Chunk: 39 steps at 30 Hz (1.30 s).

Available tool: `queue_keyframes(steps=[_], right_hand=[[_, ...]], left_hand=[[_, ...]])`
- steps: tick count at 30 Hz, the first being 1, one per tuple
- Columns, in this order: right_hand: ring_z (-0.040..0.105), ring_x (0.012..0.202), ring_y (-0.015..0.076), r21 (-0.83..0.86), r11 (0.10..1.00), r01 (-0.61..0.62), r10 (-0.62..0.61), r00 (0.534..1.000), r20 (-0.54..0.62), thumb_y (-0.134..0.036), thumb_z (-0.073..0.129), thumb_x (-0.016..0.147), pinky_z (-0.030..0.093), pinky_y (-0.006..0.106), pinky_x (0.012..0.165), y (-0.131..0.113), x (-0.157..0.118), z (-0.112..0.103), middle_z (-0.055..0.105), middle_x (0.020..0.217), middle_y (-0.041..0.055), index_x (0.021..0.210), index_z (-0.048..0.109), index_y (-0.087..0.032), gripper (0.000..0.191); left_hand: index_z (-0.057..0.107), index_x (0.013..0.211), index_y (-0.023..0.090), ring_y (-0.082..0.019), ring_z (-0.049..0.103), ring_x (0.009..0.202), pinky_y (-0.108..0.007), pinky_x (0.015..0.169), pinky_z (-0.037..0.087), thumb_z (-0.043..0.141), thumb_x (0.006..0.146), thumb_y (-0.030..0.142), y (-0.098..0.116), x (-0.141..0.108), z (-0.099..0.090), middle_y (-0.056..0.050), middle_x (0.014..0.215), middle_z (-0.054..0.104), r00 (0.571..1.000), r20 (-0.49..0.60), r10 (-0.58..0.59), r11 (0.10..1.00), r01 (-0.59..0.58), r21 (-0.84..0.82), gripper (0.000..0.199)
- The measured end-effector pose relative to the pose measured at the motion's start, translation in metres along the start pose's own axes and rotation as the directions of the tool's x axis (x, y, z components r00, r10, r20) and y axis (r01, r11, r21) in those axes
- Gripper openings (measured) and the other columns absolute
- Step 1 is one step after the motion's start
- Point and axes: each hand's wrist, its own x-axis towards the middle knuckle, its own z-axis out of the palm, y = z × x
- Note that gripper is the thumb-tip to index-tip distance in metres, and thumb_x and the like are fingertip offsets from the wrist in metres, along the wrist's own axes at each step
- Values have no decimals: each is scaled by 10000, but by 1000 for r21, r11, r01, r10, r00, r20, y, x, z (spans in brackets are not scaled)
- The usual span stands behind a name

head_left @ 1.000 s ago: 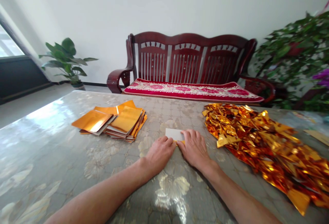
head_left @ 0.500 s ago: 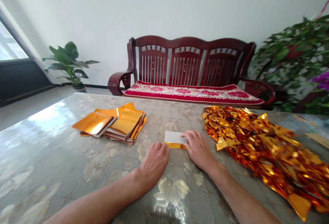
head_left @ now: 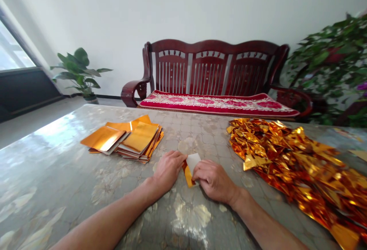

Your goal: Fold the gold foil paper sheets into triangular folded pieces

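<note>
Between my hands is a sheet of gold foil paper [head_left: 193,162], white side up, with a gold strip folded over along its near left edge. It is turned at a slant to the table. My left hand [head_left: 169,168] pinches its upper left corner with the fingertips. On the other side, my right hand [head_left: 213,179] has curled fingers gripping the lower right part, which they partly cover. A stack of flat gold foil sheets [head_left: 140,137] lies to the left of my hands. To the right spreads a large heap of folded gold foil pieces [head_left: 286,158].
All this lies on a table [head_left: 114,200] with a shiny floral cover. Behind it stands a dark red wooden bench [head_left: 208,64] with a red and white patterned cushion [head_left: 218,103]. Potted plants [head_left: 80,70] stand at left and right. Clear plastic [head_left: 341,139] lies at the table's far right.
The sheet has turned from square-on to slanted and come nearer me. My left hand has moved up to its corner; my right hand has come lower, its fingers now curled in.
</note>
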Motion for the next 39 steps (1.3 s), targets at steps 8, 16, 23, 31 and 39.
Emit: queue_keyframes(steps=[8,16,23,31,39], right_hand=[[543,882,174,-112,992,-60,59,998,-15,-33,527,862,410,306,808,6,0,-3,668,917,16,942,706,-229,277],[537,931,179,-115,992,-42,47,998,38,-50,515,896,425,301,842,1,2,-2,661,982,19,1096,684,-244,326],[544,1011,202,-214,977,7,22,991,132,-113,504,929,429,323,887,-9,7,-1,654,1082,49,1117,651,-231,265],[560,945,218,-424,864,-271,311,950,25,-106,567,869,434,307,770,-15,13,2,646,1016,78,989,638,-213,176],[630,836,146,-314,861,-400,427,904,21,-101,446,927,415,250,678,-11,10,-6,665,1001,36,1060,683,-251,311]], left_hand=[[629,1262,244,-191,648,1039,-281,910,493,603,896,142,-7,4,6,-24,1123,710,995,-43,-91,976,81,-200,381],[581,1332,240,-187,655,1065,-291,939,510,599,881,131,-9,5,11,-35,1201,690,990,-61,-124,953,102,-286,465],[579,1316,231,-165,640,1067,-302,955,511,467,951,156,-8,3,10,-51,1194,683,980,-167,-106,947,48,-318,389],[630,1106,221,-161,617,1040,-293,952,486,391,959,113,27,-25,-1,-53,1121,685,928,-78,365,911,-373,-177,300],[551,1170,181,-246,571,1134,-396,1008,468,520,944,231,35,-13,5,-90,1216,610,993,50,103,988,-108,109,233]])
